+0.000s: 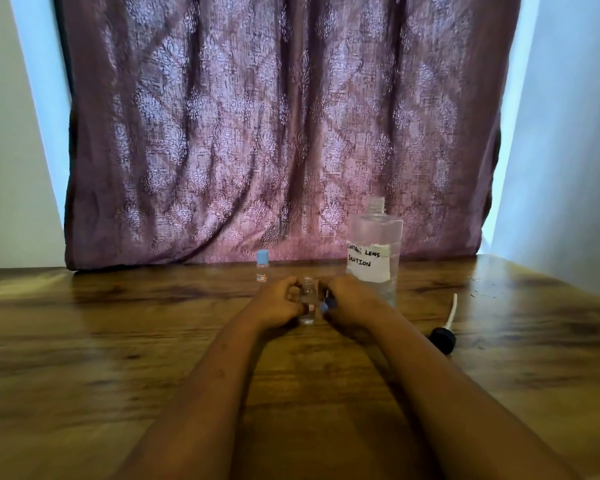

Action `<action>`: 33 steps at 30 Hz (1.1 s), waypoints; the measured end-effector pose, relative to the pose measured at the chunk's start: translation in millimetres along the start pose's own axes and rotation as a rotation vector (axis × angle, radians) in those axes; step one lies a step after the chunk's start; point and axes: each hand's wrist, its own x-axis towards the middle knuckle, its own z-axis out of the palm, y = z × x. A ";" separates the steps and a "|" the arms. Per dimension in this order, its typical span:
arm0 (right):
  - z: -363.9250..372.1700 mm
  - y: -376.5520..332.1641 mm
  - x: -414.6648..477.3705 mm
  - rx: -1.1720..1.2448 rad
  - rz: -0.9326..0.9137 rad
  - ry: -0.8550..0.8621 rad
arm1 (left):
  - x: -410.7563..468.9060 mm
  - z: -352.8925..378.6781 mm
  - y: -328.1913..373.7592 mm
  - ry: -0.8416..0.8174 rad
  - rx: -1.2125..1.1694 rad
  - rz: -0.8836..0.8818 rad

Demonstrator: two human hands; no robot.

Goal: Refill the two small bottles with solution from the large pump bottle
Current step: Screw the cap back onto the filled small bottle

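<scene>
A small clear bottle [307, 301] stands uncapped on the wooden table [118, 341], between my two hands. My left hand [277, 303] grips its left side with curled fingers. My right hand [350, 301] sits just right of it and pinches a small blue cap [327, 305]. A second small bottle [262, 269] with a blue cap stands behind my left hand. The large clear bottle [374, 251], labelled contact lens solution, stands open behind my right hand. Its black pump head with white tube [445, 329] lies on the table to the right.
A patterned maroon curtain [274, 133] hangs along the table's far edge. Pale walls stand at both sides. A few droplets speckle the table at the far right [482, 285].
</scene>
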 end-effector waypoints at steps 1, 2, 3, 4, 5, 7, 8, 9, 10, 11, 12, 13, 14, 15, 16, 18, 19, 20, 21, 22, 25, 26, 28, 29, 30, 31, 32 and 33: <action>-2.4 -0.3 0.4 0.041 -0.013 0.052 | 0.7 0.5 -1.0 0.000 -0.005 0.001; -4.5 -0.3 1.9 0.072 -0.025 0.104 | 1.4 0.7 -1.3 0.004 -0.004 0.002; -6.1 -1.1 3.2 0.101 -0.036 0.162 | 1.3 1.3 -1.1 0.009 0.008 0.005; -7.7 -2.3 4.0 0.141 -0.047 0.222 | 1.4 0.9 -0.8 0.015 0.020 0.007; -9.4 -4.4 3.8 0.196 -0.058 0.284 | 2.0 0.5 -1.5 0.018 0.030 0.006; -10.6 -7.5 3.9 0.331 -0.066 0.390 | 3.1 -0.2 -2.2 0.025 0.060 0.009; -11.3 -9.3 3.9 0.388 -0.071 0.420 | 3.3 -0.3 -2.4 0.030 0.080 0.015; -11.5 -11.5 3.9 0.430 -0.083 0.431 | 4.3 -0.5 -3.1 0.035 0.098 0.020; -11.3 -14.0 3.7 0.458 -0.097 0.424 | 4.7 -0.7 -3.6 0.043 0.115 0.024; -10.3 -16.5 3.7 0.474 -0.112 0.407 | 5.9 -1.1 -4.6 0.053 0.130 0.031; -7.6 -17.2 5.0 0.488 -0.129 0.390 | 6.2 -1.4 -4.9 0.065 0.146 0.038; -4.6 -18.2 5.5 0.502 -0.140 0.375 | 6.8 -1.5 -5.7 0.071 0.164 0.046; -1.0 -18.6 6.1 0.519 -0.138 0.364 | 7.4 -1.9 -6.0 0.071 0.185 0.050; 1.6 -18.8 6.6 0.542 -0.128 0.356 | 7.7 -2.0 -6.5 0.063 0.196 0.055; 3.2 -18.5 7.1 0.562 -0.117 0.359 | 7.8 -2.2 -6.9 0.056 0.202 0.059; 2.5 -17.4 7.3 0.588 -0.088 0.382 | 8.1 -2.2 -7.9 0.044 0.182 0.051; 1.6 -16.6 7.2 0.598 -0.070 0.392 | 8.5 -2.1 -8.5 0.044 0.169 0.044; 0.9 -15.6 7.2 0.607 -0.053 0.389 | 8.9 -1.9 -8.7 0.047 0.160 0.042; 0.6 -14.7 7.2 0.617 -0.039 0.377 | 9.3 -1.9 -9.0 0.045 0.154 0.040; 1.2 -13.6 7.1 0.636 -0.030 0.360 | 9.4 -1.5 -8.7 0.036 0.144 0.042; 1.5 -11.0 7.2 0.685 -0.030 0.325 | 8.8 -1.9 -7.3 0.018 0.112 0.040; 1.0 -10.5 7.4 0.683 -0.037 0.317 | 9.2 -2.1 -7.6 0.020 0.107 0.040; -0.4 -10.3 7.5 0.679 -0.061 0.289 | 9.1 -2.0 -8.8 0.022 0.100 0.036; -0.7 -10.1 7.7 0.673 -0.075 0.276 | 9.2 -1.8 -9.5 0.022 0.089 0.030; -0.8 -9.8 8.4 0.659 -0.086 0.265 | 9.5 -1.7 -10.3 0.021 0.080 0.029; -0.6 -9.3 8.9 0.643 -0.094 0.257 | 9.2 -1.7 -10.1 0.021 0.084 0.033; -0.3 -8.8 9.4 0.631 -0.101 0.245 | 9.1 -1.7 -10.1 0.020 0.094 0.039; -0.5 -7.8 9.7 0.627 -0.106 0.233 | 8.9 -1.6 -9.7 0.019 0.098 0.040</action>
